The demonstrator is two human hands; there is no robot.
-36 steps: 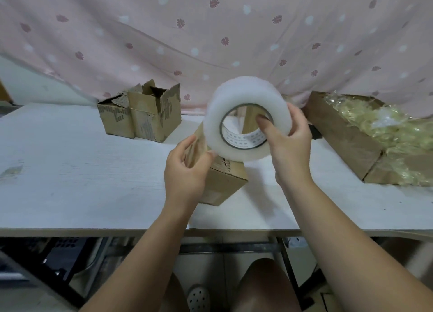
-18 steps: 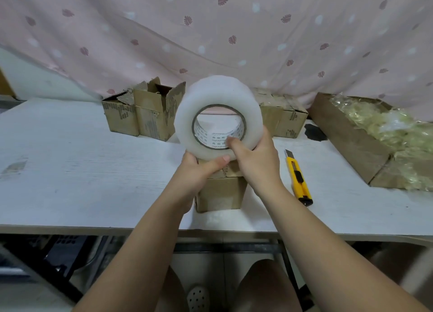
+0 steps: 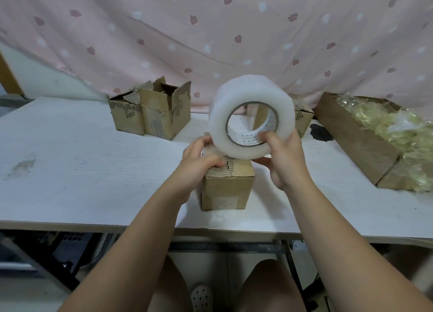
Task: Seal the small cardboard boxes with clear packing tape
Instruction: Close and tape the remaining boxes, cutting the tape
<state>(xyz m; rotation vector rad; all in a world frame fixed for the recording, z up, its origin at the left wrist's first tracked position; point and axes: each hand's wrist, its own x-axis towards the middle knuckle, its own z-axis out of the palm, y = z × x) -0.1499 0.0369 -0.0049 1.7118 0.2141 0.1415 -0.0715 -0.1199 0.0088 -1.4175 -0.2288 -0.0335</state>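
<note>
A: Box (image 3: 227,189), where is it? Quick.
B: Near middle of table (image 3: 70,159), close to the near edge. Upright, top flaps folded down, seam showing. No tape visible across the top.
A: Roll?
B: Roll (image 3: 220,124) of clear tape, held on edge just above the box's far side, core facing the camera. Touching the top or just off it, can't tell.
A: Hands?
B: Right hand (image 3: 283,161) grips the roll from the near right, thumb hooked into the core, fingers wrapped under the outside. Left hand (image 3: 201,164) is on the box top, fingers curled over the left flap up to the seam, thumb up by the roll's lower left edge. Can't tell if it also pinches a tape end, since the film is clear.
A: Step?
B: My call is the start of sealing this box, finding or freeing the tape end. No strip pulled out that I can see.
A: Next?
B: Likely stick the end down at one edge and draw the roll along the seam while the left hand keeps the flaps flat. Then a cut. No cutter in view.
A: Rest?
B: Two open boxes (image 3: 150,114) far left, touching. Another box (image 3: 303,119) far right of the roll, partly hidden. Long carton (image 3: 351,136) of yellowish plastic wrap at right. Pink curtain (image 3: 210,30) at the back.
</note>
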